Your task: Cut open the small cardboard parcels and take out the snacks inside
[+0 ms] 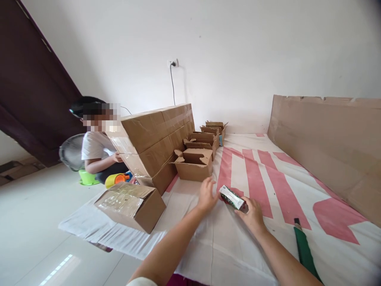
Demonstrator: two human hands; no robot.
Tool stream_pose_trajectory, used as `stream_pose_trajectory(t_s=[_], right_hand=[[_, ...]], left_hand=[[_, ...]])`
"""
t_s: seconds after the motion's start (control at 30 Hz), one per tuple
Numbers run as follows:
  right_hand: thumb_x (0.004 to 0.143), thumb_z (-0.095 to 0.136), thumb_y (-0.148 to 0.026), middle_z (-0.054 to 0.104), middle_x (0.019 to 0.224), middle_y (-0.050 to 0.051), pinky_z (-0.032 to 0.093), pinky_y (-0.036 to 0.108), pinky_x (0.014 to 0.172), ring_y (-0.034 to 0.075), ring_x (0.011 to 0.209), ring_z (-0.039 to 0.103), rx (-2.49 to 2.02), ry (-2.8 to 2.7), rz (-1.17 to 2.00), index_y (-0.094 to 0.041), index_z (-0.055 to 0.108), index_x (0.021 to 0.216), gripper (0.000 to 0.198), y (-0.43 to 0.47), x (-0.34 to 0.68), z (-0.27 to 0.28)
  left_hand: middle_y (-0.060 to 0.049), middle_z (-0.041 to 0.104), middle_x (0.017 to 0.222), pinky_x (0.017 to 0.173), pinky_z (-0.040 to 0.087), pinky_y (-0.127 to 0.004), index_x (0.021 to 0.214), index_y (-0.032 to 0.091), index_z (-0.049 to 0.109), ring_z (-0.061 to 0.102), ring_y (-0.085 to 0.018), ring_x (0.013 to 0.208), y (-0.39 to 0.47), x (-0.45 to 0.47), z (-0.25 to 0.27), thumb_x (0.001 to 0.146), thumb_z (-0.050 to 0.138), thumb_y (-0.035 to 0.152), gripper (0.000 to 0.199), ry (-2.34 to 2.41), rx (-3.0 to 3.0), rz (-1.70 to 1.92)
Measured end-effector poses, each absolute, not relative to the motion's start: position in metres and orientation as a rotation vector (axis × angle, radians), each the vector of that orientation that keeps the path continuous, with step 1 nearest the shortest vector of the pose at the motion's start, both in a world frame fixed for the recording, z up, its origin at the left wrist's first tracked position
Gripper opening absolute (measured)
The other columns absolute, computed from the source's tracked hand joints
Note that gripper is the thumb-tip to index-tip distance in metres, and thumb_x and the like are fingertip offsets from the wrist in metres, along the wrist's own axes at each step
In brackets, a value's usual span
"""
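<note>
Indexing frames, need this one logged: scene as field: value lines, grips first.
left grip: open, beside the small box, contact unclear
right grip: holding the small box's right end
open boxes: in a row, right of the stacked cartons
loose carton: on the cloth, nearer than stacked cartons
other person: left of stacked cartons
green object: right of the right grip

Cloth-covered table (226,254) | taped carton (131,204) sitting near left corner | carton stack (160,145), open boxes (193,171) lining left side | cardboard panel (321,147) flanking right edge | green tool (305,250) lying toward near edge
</note>
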State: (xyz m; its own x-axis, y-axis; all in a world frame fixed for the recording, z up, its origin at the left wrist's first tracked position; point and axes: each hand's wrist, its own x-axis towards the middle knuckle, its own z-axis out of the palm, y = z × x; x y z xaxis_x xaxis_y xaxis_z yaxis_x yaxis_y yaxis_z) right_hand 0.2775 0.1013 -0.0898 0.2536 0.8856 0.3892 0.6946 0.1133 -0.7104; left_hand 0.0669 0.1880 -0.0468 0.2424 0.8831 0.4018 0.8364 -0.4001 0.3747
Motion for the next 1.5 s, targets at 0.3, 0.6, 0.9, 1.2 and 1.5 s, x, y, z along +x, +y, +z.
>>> stream_pose_trajectory(t_s=[0.3,0.6,0.9,1.2,1.5], right_hand=[[0.078,0.058,-0.034,0.068,0.110,0.009,0.054,0.039,0.087,0.021,0.092,0.065,-1.415,-1.610,0.556,-0.019,0.054,0.127,0.051,0.091,0.271,-0.087],[0.076,0.059,-0.035,0.068,0.097,0.008,0.053,0.038,0.080,0.021,0.084,0.063,-1.409,-1.655,0.582,-0.019,0.062,0.106,0.034,0.090,0.271,-0.086],[0.075,0.058,-0.035,0.068,0.094,0.008,0.052,0.038,0.079,0.022,0.083,0.063,-1.404,-1.695,0.571,-0.020,0.064,0.096,0.026,0.090,0.271,-0.084],[0.075,0.058,-0.035,0.069,0.093,0.007,0.053,0.037,0.078,0.021,0.082,0.063,-1.403,-1.717,0.565,-0.021,0.064,0.094,0.025,0.087,0.272,-0.077],[0.079,0.056,-0.037,0.069,0.095,0.007,0.053,0.036,0.076,0.021,0.083,0.064,-1.414,-1.741,0.612,-0.021,0.065,0.095,0.024,0.083,0.274,-0.073]], left_hand=[[-0.007,0.054,0.134,0.114,0.021,-0.047,0.139,0.031,0.045,0.045,-0.025,0.127,0.138,0.065,-0.046,0.083,0.052,0.013,0.059,1.213,2.888,0.468],[-0.025,0.038,0.146,0.102,0.026,-0.069,0.138,0.014,0.047,0.029,-0.043,0.137,0.189,-0.009,-0.051,0.087,0.041,0.012,0.051,2.160,2.361,0.757],[-0.007,0.061,0.121,0.101,0.040,-0.039,0.120,0.031,0.065,0.050,-0.024,0.117,0.180,0.007,-0.059,0.087,0.054,0.025,0.036,1.656,2.649,0.624],[-0.017,0.056,0.121,0.098,0.039,-0.051,0.142,0.016,0.044,0.049,-0.033,0.117,0.181,0.008,-0.063,0.089,0.050,0.031,0.055,1.859,2.404,0.629],[-0.010,0.058,0.128,0.109,0.037,-0.042,0.124,0.023,0.055,0.048,-0.023,0.127,0.098,-0.044,-0.012,0.090,0.049,0.026,0.035,1.375,2.645,0.880]])
